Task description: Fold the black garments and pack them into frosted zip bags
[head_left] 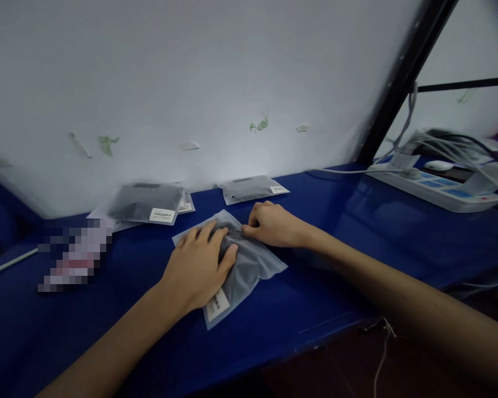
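Note:
A frosted plastic bag point(249, 262) with a dark item inside lies flat and a little wrinkled on the blue table, a white barcode label at its near corner. My left hand point(199, 262) rests palm down across the bag's left part, fingers spread, covering some of it. At the bag's far right edge, my right hand point(274, 224) is closed, fingers curled and thumb against the plastic. The fingertips' grip on that edge is partly hidden.
Against the white wall lie more bagged packets point(143, 202) at the left and another packet point(249, 189) in the middle. A power strip point(431, 188) with tangled cables sits at the right. The blue table's point(249, 348) front edge runs below my hands. A blurred-out item point(74, 257) lies at left.

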